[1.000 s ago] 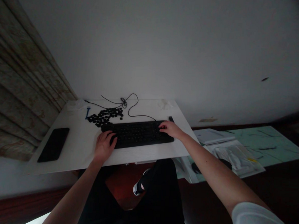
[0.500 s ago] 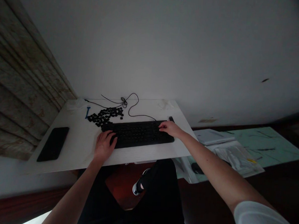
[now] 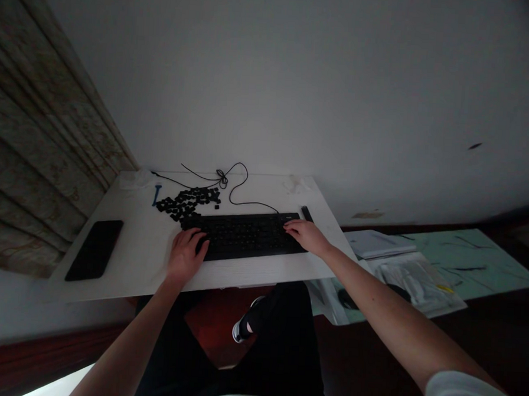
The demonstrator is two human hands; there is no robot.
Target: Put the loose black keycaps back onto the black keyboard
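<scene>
Left hand (image 3: 185,257) and right hand (image 3: 307,236) rest spread, not pinching, on flat black keyboard (image 3: 244,237); loose black keycaps (image 3: 184,201) heaped just beyond left hand.

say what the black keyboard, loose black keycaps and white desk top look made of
The black keyboard looks like matte plastic, with no shine. The loose black keycaps seem the same, equally dull. The white desk top looks laminated, with faint grain, though dim light leaves that open.

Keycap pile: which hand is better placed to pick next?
Left, probably: the left hand rests on the keyboard right beside the keycap pile; the right hand sits at the keyboard's far end.
</scene>
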